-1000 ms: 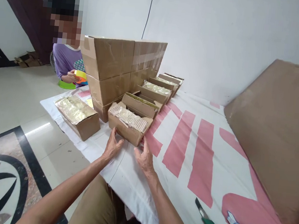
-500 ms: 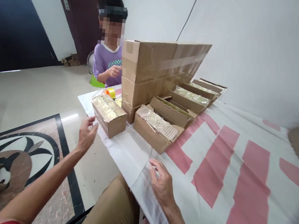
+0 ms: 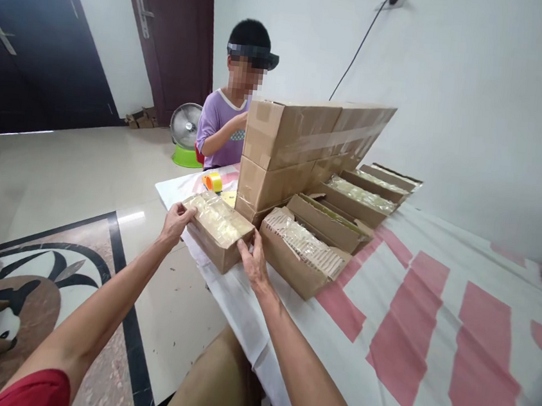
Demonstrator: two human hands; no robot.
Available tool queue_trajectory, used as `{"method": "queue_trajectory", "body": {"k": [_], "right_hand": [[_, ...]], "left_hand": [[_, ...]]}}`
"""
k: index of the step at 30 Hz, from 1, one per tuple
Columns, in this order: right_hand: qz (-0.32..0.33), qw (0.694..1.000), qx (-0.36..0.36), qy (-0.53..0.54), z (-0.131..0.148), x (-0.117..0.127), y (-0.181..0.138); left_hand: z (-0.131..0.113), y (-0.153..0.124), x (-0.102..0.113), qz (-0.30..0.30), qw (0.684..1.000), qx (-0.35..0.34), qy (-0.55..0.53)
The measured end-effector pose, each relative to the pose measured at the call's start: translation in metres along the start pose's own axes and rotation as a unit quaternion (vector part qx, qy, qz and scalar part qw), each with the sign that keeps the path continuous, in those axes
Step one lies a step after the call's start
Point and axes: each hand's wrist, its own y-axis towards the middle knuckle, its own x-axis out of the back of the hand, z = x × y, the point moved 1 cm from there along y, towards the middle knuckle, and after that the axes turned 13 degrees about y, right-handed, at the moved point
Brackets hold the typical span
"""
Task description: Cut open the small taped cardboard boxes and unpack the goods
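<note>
A small cardboard box [image 3: 211, 241] with shiny clear packing tape over its top sits at the table's left edge. My left hand [image 3: 178, 222] grips its far left corner, thumb on the top and fingers at the side. At the near right end, my right hand [image 3: 253, 258] holds the box with thumb and fingers at the corner. Just right of it stands an open cardboard box [image 3: 295, 270] with corrugated, plastic-covered contents. A roll of yellow tape [image 3: 212, 182] lies behind the taped box.
Closed cardboard boxes [image 3: 290, 134] are stacked in a wall across the table. More open boxes [image 3: 361, 196] line up along its right side. Beyond the stack sits a person in a purple shirt [image 3: 221, 127], by a fan [image 3: 185, 125]. A red-and-white cloth [image 3: 408, 327] covers the table.
Both hands have come onto the taped box, the left from beside it and the right from the table's front edge. The view has shifted, and the other person's arm is raised higher.
</note>
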Motion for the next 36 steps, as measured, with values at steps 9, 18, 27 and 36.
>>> {"method": "queue_trajectory", "body": {"k": [9,18,27,36], "right_hand": [[-0.075,0.997,0.015,-0.009,0.026,0.142,-0.198],[-0.279,0.958,0.000,-0.062,0.051,0.266,-0.314],[-0.301,0.869,0.013,-0.392,0.047,0.326,-0.391],[-0.198,0.810,-0.034,-0.550,0.015,0.346,-0.403]], "left_hand": [[0.006,-0.179,0.011,0.194,0.979,-0.051,0.040],[-0.026,-0.301,-0.077,0.350,0.930,-0.088,0.063],[-0.021,-0.321,-0.069,0.319,0.934,-0.135,0.084],[-0.046,-0.311,-0.104,0.250,0.938,-0.240,-0.005]]}}
